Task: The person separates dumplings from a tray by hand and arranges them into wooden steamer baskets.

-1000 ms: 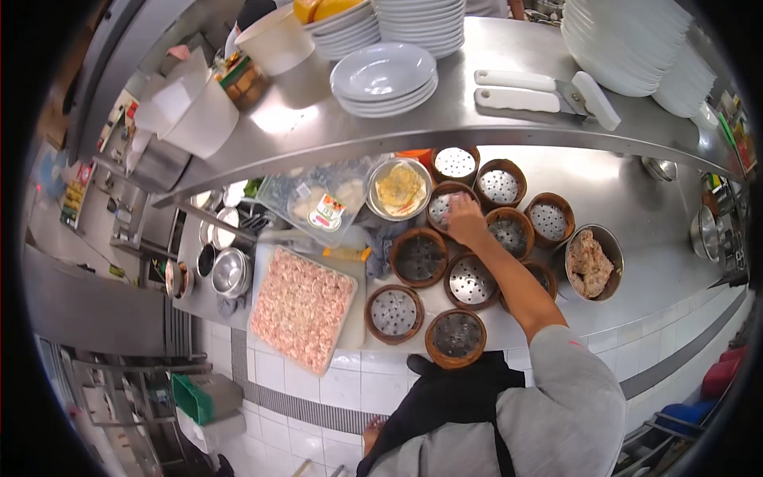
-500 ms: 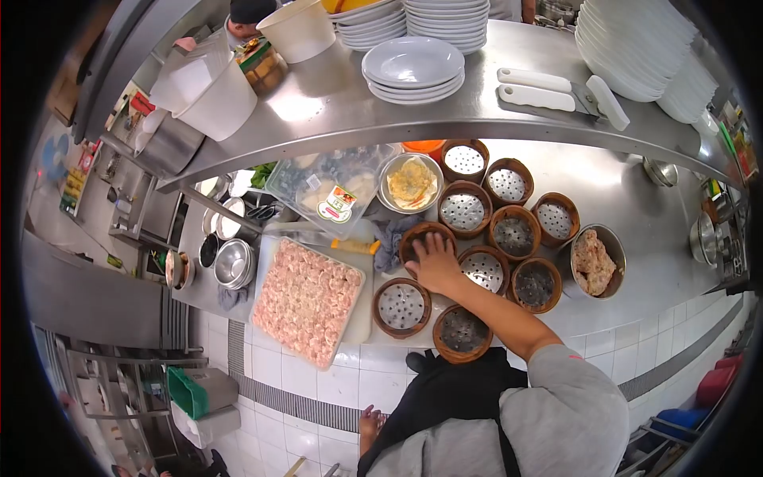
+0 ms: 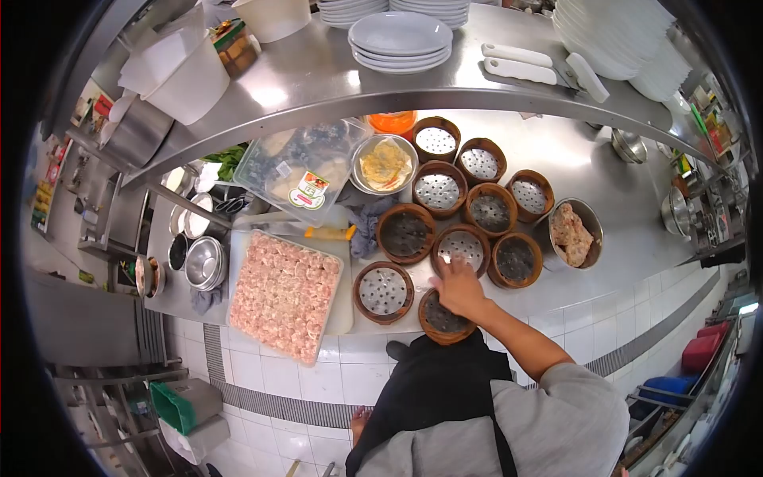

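My right hand (image 3: pixel 461 288) reaches over the round steamer basket (image 3: pixel 447 253), its fingers stretched out onto the perforated metal disc inside. Whether the fingertips press on the disc I cannot tell. Just below the hand is a steamer basket with a dark perforated disc (image 3: pixel 442 316), partly covered by it. To the left are a basket with a silvery disc (image 3: pixel 383 292) and one with a dark disc (image 3: pixel 405 234). Several more baskets stand behind and to the right. Low beside the black apron, my left hand (image 3: pixel 360 421) shows only in part, its fingers mostly hidden.
A tray of pinkish meat portions (image 3: pixel 282 298) lies on the left beside a yellow-handled knife (image 3: pixel 330 233). Minced meat fills a metal bowl (image 3: pixel 596 254) on the right. Stacked plates (image 3: pixel 400 44) and white-handled blades (image 3: pixel 520 71) rest on the overhead shelf (image 3: pixel 318 115).
My right hand has moved from the dark-disc basket at the left toward the silvery-disc basket at the front, nearer my body. The view has shifted slightly.
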Demonstrator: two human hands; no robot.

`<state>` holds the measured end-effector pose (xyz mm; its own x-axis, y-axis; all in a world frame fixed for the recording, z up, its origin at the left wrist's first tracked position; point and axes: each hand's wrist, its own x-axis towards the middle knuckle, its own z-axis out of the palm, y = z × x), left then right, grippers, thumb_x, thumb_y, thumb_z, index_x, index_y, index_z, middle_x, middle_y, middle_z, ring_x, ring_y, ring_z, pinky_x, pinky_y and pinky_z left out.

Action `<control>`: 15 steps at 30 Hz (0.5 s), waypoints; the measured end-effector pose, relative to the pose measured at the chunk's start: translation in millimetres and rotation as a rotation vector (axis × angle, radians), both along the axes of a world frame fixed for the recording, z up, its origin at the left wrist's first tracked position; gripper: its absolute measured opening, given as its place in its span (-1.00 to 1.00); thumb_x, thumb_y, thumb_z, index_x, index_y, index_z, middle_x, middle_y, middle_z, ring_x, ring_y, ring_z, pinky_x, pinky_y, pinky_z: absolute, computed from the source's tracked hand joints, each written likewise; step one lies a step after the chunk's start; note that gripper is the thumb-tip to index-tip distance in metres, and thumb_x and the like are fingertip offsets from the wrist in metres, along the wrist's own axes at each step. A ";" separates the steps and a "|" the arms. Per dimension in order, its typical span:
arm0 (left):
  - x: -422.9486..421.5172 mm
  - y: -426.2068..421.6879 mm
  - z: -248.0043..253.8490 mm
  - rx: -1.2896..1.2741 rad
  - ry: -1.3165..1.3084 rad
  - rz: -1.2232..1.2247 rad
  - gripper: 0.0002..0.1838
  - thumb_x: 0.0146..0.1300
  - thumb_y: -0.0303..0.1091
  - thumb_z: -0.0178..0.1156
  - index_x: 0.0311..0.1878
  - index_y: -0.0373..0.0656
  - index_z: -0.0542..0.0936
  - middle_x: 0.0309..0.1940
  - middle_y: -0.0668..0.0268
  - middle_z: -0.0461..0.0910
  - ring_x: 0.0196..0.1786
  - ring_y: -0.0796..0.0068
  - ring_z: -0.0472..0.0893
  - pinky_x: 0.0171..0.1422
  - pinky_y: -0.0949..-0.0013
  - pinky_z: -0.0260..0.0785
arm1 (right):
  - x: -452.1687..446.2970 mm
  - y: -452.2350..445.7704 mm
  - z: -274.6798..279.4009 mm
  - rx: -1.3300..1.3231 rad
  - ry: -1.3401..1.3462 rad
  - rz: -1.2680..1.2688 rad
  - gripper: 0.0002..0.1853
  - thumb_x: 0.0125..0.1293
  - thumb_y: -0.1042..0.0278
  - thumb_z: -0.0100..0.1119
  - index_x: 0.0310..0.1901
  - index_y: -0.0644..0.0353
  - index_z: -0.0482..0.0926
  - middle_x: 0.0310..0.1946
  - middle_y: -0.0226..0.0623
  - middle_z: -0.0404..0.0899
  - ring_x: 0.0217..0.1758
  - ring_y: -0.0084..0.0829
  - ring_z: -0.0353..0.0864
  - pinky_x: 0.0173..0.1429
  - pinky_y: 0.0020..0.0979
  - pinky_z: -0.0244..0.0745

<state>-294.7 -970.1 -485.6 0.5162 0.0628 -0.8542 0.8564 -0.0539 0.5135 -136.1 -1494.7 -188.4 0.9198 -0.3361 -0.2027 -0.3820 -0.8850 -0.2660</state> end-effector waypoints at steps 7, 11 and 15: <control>51.4 9.8 5.1 -0.135 -0.009 -0.098 -0.53 0.31 -0.49 0.14 0.28 -0.14 0.37 -0.05 0.13 0.63 -0.19 0.36 0.66 -0.13 0.30 0.55 | -6.2 -6.9 -11.3 -0.226 -0.188 -0.149 -0.41 0.42 0.03 -0.04 0.32 0.28 0.25 0.04 0.25 0.48 0.16 0.11 0.48 0.26 0.11 0.26; 105.9 -19.5 103.4 -0.106 -0.030 -0.122 -0.51 0.32 -0.43 0.13 0.31 -0.01 0.35 -0.02 0.19 0.62 -0.22 0.32 0.65 -0.30 0.25 0.50 | -2.4 -1.0 15.8 0.067 -0.230 -0.175 -0.40 0.41 -0.02 -0.03 0.31 0.28 0.28 0.10 0.28 0.43 0.11 0.21 0.47 0.22 0.05 0.32; 129.7 -15.9 93.9 0.084 -0.016 -0.244 -0.53 0.30 -0.39 0.13 0.29 0.04 0.38 0.01 0.25 0.61 -0.19 0.36 0.65 -0.37 0.31 0.44 | -1.6 0.4 10.4 0.049 -0.079 -0.216 -0.40 0.42 0.01 -0.05 0.32 0.29 0.27 0.01 0.23 0.53 0.06 0.15 0.54 0.15 -0.05 0.42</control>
<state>-165.0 -985.9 -391.7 0.5386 0.0053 -0.8425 0.8042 -0.3014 0.5122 -137.7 -1494.2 -177.9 0.8413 -0.5183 -0.1535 -0.5373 -0.7703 -0.3434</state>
